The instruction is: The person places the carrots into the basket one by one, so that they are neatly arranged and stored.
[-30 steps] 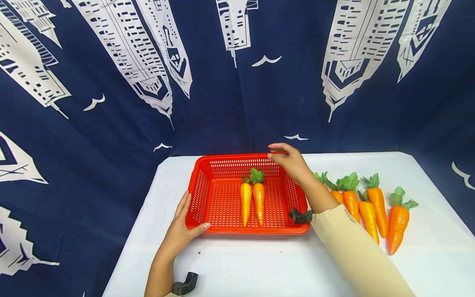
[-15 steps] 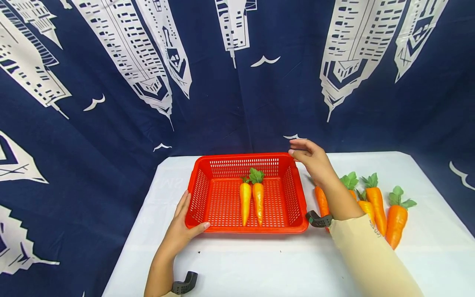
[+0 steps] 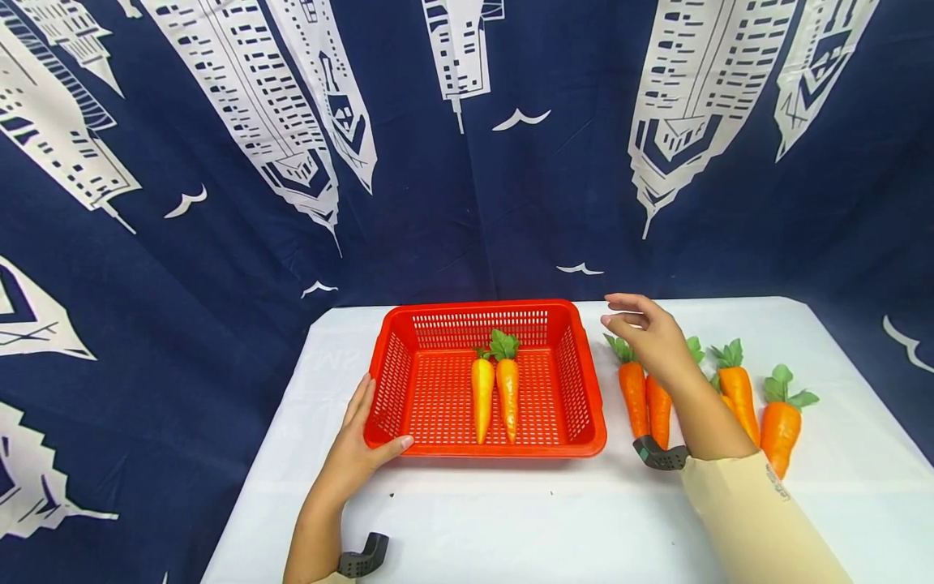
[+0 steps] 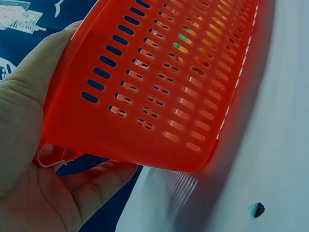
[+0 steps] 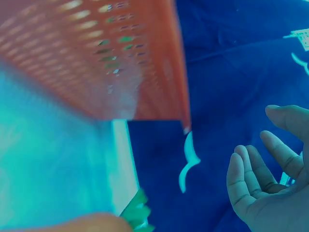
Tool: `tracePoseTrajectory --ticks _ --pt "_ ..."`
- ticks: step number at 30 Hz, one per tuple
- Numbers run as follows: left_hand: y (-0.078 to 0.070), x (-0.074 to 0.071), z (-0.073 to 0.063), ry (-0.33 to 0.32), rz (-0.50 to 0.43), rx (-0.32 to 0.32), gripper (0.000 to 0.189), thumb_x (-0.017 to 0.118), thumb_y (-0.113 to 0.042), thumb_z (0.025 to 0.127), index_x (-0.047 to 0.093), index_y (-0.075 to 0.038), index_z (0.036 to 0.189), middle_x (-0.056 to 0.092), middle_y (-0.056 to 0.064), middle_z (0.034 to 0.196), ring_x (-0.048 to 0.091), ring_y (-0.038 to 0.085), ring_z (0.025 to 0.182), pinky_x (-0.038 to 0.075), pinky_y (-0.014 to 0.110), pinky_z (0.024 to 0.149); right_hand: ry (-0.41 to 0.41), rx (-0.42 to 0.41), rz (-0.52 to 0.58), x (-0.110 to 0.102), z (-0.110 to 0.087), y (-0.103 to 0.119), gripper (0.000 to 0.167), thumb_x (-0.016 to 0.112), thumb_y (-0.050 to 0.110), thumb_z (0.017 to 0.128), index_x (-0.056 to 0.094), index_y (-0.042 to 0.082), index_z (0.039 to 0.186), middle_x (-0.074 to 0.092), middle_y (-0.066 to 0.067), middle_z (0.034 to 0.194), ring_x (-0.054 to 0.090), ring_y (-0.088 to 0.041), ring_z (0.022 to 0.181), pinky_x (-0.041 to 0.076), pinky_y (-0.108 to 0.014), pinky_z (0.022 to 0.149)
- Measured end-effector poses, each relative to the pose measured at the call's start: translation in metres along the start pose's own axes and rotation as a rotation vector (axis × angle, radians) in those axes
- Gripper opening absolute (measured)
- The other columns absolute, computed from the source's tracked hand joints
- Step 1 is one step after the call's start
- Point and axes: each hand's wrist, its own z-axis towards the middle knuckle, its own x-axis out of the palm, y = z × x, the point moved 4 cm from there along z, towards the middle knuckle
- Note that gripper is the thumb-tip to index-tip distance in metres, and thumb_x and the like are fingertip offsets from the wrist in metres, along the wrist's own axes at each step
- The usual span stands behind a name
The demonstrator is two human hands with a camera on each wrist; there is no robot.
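Shifted rightward past the right rim of the basket (image 3: 481,451) since the earlier frame is the right hand (image 3: 645,334). At the basket's near left corner, the left hand (image 3: 355,448) is braced, straight fingers along the outer wall. Inside the basket, two carrots (image 3: 482,397) are placed; several loose carrots (image 3: 633,397) are left on the counter (image 3: 474,519) to its right, so the work is judged partly done. Off the basket's far right corner, the right hand is held raised, thumb and fingers parted, nothing gripped.
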Motion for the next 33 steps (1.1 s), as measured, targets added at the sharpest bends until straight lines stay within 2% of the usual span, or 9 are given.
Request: tracePoseTrajectory --ticks 4,6,11,19,25,30,33 --pt "0.0 0.0 0.0 0.001 -0.003 -0.004 0.112 0.086 -0.033 0.079 0.012 -0.029 0.164 0.004 -0.014 0.17 0.019 0.033 0.156 0.027 0.071 0.116 0.013 0.041 -0.017 -0.002 -0.004 -0.015 0.057 0.06 0.048 0.099 0.051 0.018 0.146 0.058 -0.014 0.142 0.057 -0.031 0.13 0.054 -0.043 0.102" --pt "0.0 0.0 0.0 0.001 -0.003 -0.006 0.112 0.086 -0.033 0.079 0.012 -0.029 0.164 0.004 -0.014 0.17 0.019 0.033 0.156 0.028 0.071 0.116 0.023 0.065 -0.021 -0.003 -0.007 -0.023 0.058 0.059 0.049 0.099 0.05 0.017 0.147 0.059 -0.016 0.142 0.056 -0.033 0.131 0.051 -0.049 0.104" --pt "-0.001 0.0 0.0 0.002 -0.007 0.003 0.112 0.086 -0.033 0.079 0.012 -0.028 0.164 0.004 -0.014 0.17 0.019 0.033 0.156 0.027 0.071 0.116 0.04 0.085 -0.049 -0.005 -0.012 -0.037 0.059 0.061 0.046 0.099 0.048 0.015 0.148 0.054 -0.02 0.146 0.053 -0.038 0.134 0.047 -0.055 0.109" --pt "-0.002 0.0 -0.001 0.003 0.005 0.007 0.112 0.085 -0.034 0.079 0.013 -0.027 0.164 0.004 -0.014 0.17 0.019 0.033 0.156 0.027 0.071 0.116 0.061 0.044 -0.126 -0.005 -0.017 -0.057 0.059 0.065 0.035 0.099 0.048 0.006 0.148 0.051 -0.027 0.145 0.05 -0.044 0.133 0.045 -0.06 0.109" --pt "-0.001 -0.001 0.0 0.004 0.008 0.003 0.112 0.085 -0.035 0.079 0.013 -0.027 0.164 0.004 -0.013 0.171 0.019 0.033 0.156 0.028 0.072 0.115 0.039 -0.003 -0.194 -0.002 -0.02 -0.065 0.054 0.067 0.026 0.098 0.051 0.003 0.144 0.048 -0.027 0.141 0.05 -0.044 0.13 0.043 -0.059 0.109" --pt "-0.001 -0.001 0.0 0.002 -0.005 0.009 0.112 0.085 -0.034 0.079 0.013 -0.027 0.164 0.005 -0.012 0.171 0.019 0.033 0.156 0.027 0.071 0.116 0.027 -0.02 -0.303 -0.001 -0.021 -0.074 0.052 0.068 0.026 0.096 0.054 0.006 0.143 0.05 -0.027 0.139 0.052 -0.045 0.124 0.044 -0.062 0.106" --pt "-0.001 0.0 0.0 0.006 -0.017 0.007 0.113 0.086 -0.036 0.079 0.012 -0.028 0.164 0.005 -0.013 0.17 0.02 0.032 0.156 0.027 0.07 0.116 0.024 -0.031 -0.367 -0.001 -0.021 -0.079 0.053 0.07 0.027 0.095 0.055 0.007 0.142 0.05 -0.026 0.139 0.055 -0.043 0.116 0.046 -0.062 0.1"
